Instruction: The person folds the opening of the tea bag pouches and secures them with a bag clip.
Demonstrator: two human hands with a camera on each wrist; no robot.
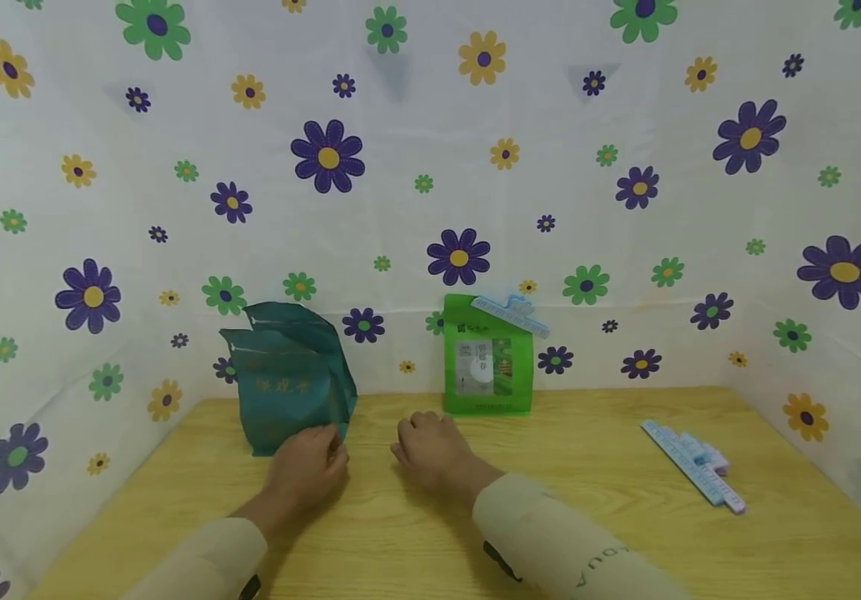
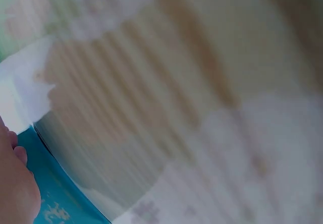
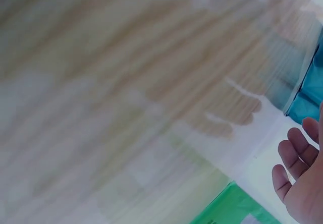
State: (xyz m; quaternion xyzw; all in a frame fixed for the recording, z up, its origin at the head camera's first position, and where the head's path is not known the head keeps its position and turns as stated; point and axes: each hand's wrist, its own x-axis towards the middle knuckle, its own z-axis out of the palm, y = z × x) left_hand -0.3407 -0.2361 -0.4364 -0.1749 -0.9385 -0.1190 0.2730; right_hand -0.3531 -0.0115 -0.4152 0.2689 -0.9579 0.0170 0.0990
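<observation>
Two teal pouches stand one behind the other at the left of the table, the front pouch [image 1: 280,383] bearing faint gold lettering. My left hand [image 1: 306,467] is at the front pouch's lower right, its fingers loosely bent. It overlaps the pouch in the head view, and whether they touch is hard to tell. To its right, my right hand [image 1: 433,450] is low over the table with relaxed, slightly bent fingers [image 3: 292,153] and nothing in them. Beyond that hand a bright green pouch [image 1: 456,392] stands upright, with a light blue sealing clip [image 1: 508,315] slanted across its top right corner.
Several pale blue and pink sealing clips [image 1: 688,467] lie in a pile on the right of the wooden table [image 1: 565,492]. A white curtain [image 1: 415,108] with printed flowers encloses the back and both sides.
</observation>
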